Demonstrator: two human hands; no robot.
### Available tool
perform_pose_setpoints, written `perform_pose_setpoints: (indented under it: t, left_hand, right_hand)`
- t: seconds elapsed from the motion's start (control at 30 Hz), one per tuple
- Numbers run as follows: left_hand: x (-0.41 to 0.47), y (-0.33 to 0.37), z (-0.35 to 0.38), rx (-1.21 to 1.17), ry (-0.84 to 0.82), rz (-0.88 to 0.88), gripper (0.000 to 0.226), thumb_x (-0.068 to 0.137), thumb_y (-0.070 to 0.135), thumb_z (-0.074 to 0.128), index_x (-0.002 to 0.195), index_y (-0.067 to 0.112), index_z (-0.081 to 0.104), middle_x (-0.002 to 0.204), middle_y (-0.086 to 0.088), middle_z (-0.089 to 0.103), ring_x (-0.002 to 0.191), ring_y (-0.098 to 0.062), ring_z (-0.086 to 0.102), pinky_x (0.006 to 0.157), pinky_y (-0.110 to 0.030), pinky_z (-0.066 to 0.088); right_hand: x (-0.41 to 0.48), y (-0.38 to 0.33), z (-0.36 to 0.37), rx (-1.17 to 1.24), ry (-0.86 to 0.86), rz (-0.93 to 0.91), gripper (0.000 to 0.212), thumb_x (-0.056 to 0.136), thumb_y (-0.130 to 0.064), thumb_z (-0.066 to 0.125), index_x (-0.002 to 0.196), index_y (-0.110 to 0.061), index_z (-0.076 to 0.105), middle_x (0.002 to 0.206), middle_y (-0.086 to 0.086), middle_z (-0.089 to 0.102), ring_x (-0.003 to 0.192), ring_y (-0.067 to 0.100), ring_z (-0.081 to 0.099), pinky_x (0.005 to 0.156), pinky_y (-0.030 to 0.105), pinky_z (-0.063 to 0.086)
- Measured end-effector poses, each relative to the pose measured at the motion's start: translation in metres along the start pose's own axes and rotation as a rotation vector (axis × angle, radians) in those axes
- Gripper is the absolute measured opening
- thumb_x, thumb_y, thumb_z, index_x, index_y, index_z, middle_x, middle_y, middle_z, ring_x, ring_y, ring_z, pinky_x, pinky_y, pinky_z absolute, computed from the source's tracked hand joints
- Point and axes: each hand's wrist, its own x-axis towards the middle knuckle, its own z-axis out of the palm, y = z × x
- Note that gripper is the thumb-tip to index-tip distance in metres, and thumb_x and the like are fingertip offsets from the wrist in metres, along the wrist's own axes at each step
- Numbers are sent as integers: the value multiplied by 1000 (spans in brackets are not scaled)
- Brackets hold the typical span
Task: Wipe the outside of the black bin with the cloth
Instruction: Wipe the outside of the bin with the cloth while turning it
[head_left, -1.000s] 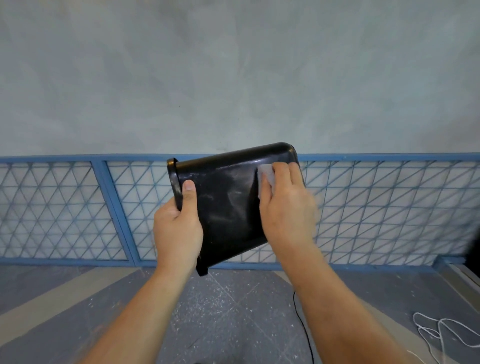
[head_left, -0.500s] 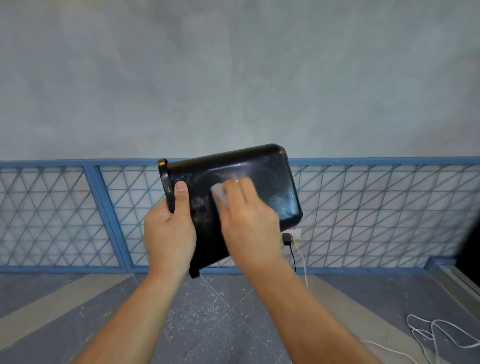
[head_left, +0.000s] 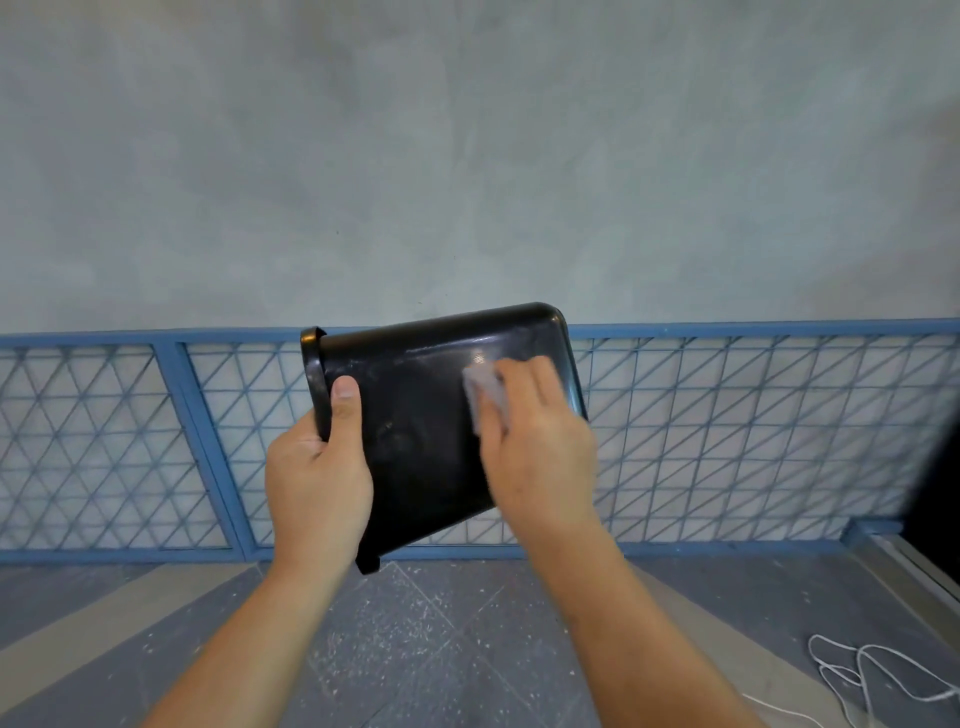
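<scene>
The person holds a black plastic bin (head_left: 423, 447) up in the air on its side, in front of a blue mesh railing (head_left: 727, 431). The left hand (head_left: 317, 483) grips its rim at the left, thumb on the outer wall. The right hand (head_left: 540, 457) presses a small pale grey cloth (head_left: 485, 389) against that wall towards the right, fingers laid fairly flat over it.

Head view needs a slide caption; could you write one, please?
Left hand grips bin rim; right hand presses cloth on its side.

The left hand (head_left: 317, 483) and right hand (head_left: 540, 467) are bare, as are both forearms.
</scene>
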Motion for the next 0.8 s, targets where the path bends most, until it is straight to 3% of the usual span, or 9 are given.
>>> perform_pose_setpoints:
  t: [0.07,0.13,0.27,0.43,0.57,0.7,0.8]
  left_hand:
    - [1,0,-2,-27,8,-17,67,102,60,44,84,0,67,80,-13,71,73,-17,66,59,-32,49]
    - [0,2,-1,-47,21,-26,64,102,60,44,84,3,67,79,-9,71,73,-14,65,58,-29,46]
    - [-5,0,10,-3,17,4,67,101,61,45,67,5,58,60,-10,59,54,-12,56,53,-31,41]
    - [-6,-8,2,37,9,-19,66,102,60,43,80,3,67,75,-14,67,68,-16,62,59,-31,45]
    - [-1,-7,0,38,24,-8,62,102,60,42,82,7,69,76,-9,69,72,-15,64,59,-30,46]
    - [-7,-9,11,86,45,11,69,102,60,43,71,0,61,60,-11,60,50,-9,53,51,-30,39]
    - [-6,-14,5,69,29,-3,68,102,60,44,73,1,63,66,-11,63,59,-14,58,55,-30,40]
  right_hand:
    - [-3,14,-9,38,51,97,19,104,-31,56,111,-14,63,105,-2,59,68,15,59,55,39,57]
    - [-15,9,-9,36,45,55,14,103,-28,58,107,-15,62,100,-2,57,64,14,57,51,35,56]
    - [-28,-19,8,50,-50,-112,13,95,-19,68,106,-13,64,95,1,59,63,13,58,49,24,51]
    - [6,5,2,52,9,66,31,102,-37,46,111,-13,65,106,1,61,74,22,64,58,45,58]
    - [-16,9,3,43,-39,83,22,103,-32,51,111,-15,62,106,0,58,69,19,62,56,42,58]
    - [-30,-24,21,70,-86,-75,11,98,-22,66,105,-13,65,97,2,58,63,18,60,48,31,53]
    - [-6,-13,15,77,-69,8,19,99,-24,58,110,-11,66,106,3,61,71,23,65,56,41,58]
